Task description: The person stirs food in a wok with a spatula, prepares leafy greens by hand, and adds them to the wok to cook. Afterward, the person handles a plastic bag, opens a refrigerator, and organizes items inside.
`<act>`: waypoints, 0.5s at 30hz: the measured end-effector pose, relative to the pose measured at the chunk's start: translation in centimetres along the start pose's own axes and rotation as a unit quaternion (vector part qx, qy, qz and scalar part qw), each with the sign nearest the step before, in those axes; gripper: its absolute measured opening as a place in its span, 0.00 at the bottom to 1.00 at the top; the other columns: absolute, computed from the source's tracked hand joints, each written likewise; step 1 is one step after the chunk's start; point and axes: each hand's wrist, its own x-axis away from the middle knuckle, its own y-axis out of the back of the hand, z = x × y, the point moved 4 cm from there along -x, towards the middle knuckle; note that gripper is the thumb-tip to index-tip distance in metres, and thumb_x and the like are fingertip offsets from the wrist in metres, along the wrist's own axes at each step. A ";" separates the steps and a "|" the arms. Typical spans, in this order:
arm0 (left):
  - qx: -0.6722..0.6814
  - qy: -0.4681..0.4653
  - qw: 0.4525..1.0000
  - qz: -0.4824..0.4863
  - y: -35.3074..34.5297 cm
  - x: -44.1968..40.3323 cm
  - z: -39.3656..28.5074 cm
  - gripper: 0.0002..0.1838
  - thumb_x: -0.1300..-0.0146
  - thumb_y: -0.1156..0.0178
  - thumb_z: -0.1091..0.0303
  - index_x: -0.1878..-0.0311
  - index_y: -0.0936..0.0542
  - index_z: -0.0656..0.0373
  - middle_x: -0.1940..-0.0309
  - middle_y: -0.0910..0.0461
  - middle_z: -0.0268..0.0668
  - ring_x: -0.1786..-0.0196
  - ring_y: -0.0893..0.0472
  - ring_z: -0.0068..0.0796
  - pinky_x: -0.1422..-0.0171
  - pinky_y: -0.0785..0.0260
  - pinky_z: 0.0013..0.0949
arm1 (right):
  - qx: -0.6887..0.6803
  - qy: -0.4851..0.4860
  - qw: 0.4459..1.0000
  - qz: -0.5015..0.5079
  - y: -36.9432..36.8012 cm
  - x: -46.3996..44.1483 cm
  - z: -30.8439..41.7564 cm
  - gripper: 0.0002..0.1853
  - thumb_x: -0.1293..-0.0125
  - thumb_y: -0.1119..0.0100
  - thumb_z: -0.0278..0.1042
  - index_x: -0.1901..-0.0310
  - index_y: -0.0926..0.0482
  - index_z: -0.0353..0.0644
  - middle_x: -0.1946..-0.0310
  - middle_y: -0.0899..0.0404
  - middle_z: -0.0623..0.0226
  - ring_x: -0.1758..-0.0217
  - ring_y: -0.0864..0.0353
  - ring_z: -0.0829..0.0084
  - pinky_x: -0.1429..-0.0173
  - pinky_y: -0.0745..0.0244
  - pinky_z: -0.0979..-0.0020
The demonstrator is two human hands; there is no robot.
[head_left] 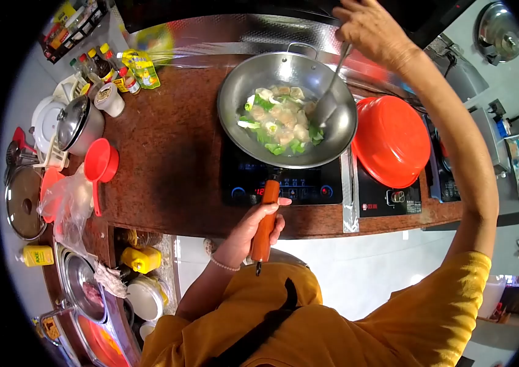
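A steel wok [229,116] stands on the black induction cooktop [241,177]. Its wooden handle [264,229] points toward me, and my left hand [247,232] is wrapped round it. Dumplings [284,119] and green leaves [274,148] sit in pale liquid inside the wok. High at the far right of the wok, my right hand [372,30] grips the upper end of a metal spatula [326,109]. The spatula slants down, its broad head at the right side of the food; the head's lower edge is partly hidden by the food.
An upturned red basin [394,140] rests on a second cooktop [388,199] to the right. On the left are a red dipper [100,162], a lidded pot [82,125] and several seasoning bottles [103,64]. A sink bowl [79,278] lies at the lower left.
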 end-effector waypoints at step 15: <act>0.003 0.007 1.000 -0.004 0.0 0.0 0.0 0.23 0.37 0.50 0.58 0.44 0.35 0.63 0.78 0.29 0.34 0.83 0.32 0.20 0.79 0.36 0.23 | -0.073 -0.088 0.991 -0.068 -1.9 5.7 3.2 0.02 0.49 0.45 0.26 0.74 0.22 0.44 0.62 0.26 0.60 0.69 0.20 0.64 0.69 0.23 0.66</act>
